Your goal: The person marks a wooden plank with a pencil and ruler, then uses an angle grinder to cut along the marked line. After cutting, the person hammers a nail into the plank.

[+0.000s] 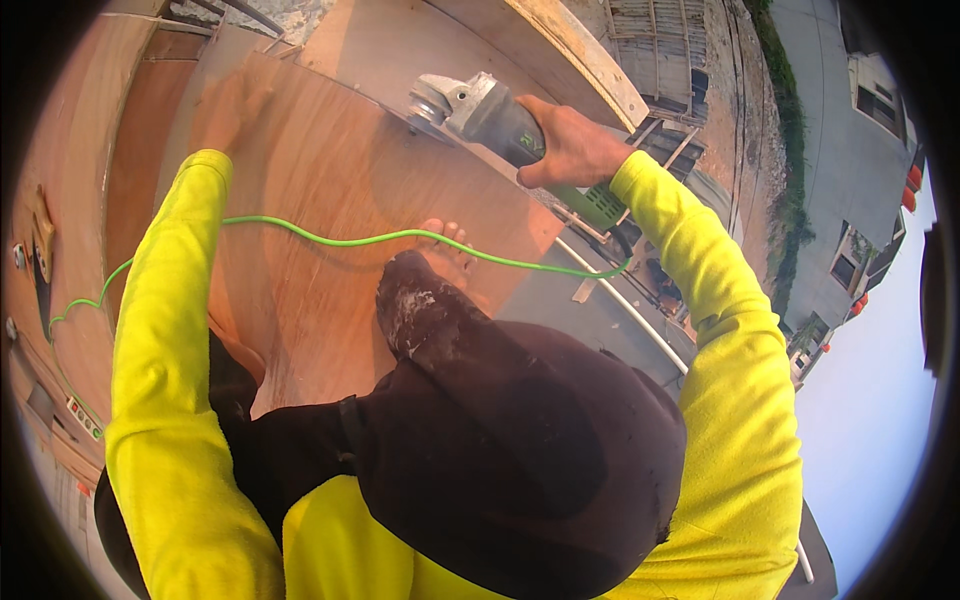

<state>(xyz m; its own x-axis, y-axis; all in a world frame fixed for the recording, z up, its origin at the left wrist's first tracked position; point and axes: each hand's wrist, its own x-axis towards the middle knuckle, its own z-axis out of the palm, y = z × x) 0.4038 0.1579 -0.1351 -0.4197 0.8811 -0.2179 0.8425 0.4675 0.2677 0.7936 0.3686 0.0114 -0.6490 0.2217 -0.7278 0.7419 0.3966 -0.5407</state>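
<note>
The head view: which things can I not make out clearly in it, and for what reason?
Head view: the left hand is blurred, so whether it touches the wooden surface is unclear.
Head view: some fingers of the right hand are hidden behind the angle grinder.
Head view: the power strip is too small to read its sockets.

Right hand wrapped tight, left hand a bit of a blur

Right hand (575, 145) has fingers and thumb curled firmly round, with the right arm (735, 330) bent at the elbow behind it. Left hand (228, 108) is well apart, off to its left, fingers seemingly spread (blurry, so not 100% sure), left arm (168, 290) nearly straight below it.
</note>
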